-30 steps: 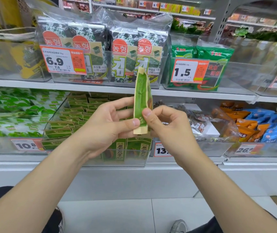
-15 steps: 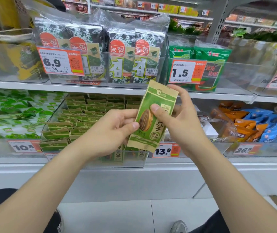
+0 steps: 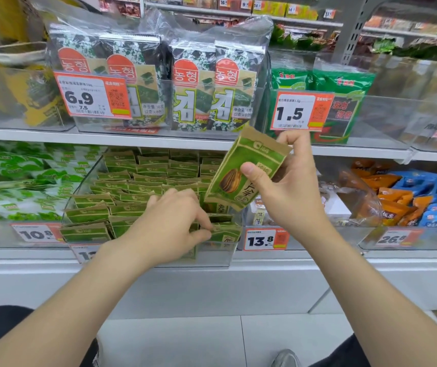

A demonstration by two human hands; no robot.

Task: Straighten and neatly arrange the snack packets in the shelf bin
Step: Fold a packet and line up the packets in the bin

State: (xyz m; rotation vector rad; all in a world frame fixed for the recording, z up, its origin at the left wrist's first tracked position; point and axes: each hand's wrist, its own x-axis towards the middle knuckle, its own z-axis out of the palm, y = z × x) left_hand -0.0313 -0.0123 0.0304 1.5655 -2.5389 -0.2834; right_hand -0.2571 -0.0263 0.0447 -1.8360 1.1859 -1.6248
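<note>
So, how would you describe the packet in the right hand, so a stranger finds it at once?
Look at the lower shelf, at the clear plastic bin full of green and brown paper packets. Above its front right corner, the right hand holds one such packet with a sunflower seed picture. Only this one is lifted out and tilted.

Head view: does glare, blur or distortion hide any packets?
Head view: even light, no hard shadows; glare whitens the seaweed bags and the clear bin; shelf edges bow from the wide lens; the held packet reads sharp, left green packs smear.
</note>
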